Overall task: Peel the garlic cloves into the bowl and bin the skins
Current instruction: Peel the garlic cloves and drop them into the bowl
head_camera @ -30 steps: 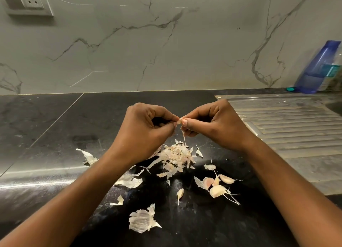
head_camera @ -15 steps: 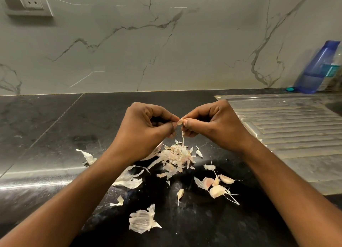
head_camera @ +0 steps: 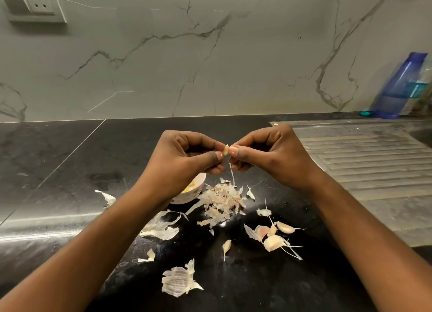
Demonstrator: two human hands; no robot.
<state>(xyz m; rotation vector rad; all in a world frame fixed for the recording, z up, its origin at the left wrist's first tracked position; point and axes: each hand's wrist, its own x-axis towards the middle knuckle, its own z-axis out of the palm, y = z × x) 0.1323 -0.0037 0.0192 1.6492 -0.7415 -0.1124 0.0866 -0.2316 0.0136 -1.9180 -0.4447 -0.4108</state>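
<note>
Left hand (head_camera: 184, 162) and right hand (head_camera: 268, 157) pinch one clove (head_camera: 225, 151) (small, likely slippery), its papery skin (head_camera: 232, 173) trailing, best gripped fingertip-tight.

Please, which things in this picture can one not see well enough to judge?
- Small white bowl, head view: the left hand and wrist cover most of it, so its contents cannot be counted.
- Pale garlic clove, head view: fingertips of both hands hide most of it; the right hand shares the grip.
- Blue plastic bottle, head view: cut off by the right edge.
- Any bin for the skins: not in view.
</note>
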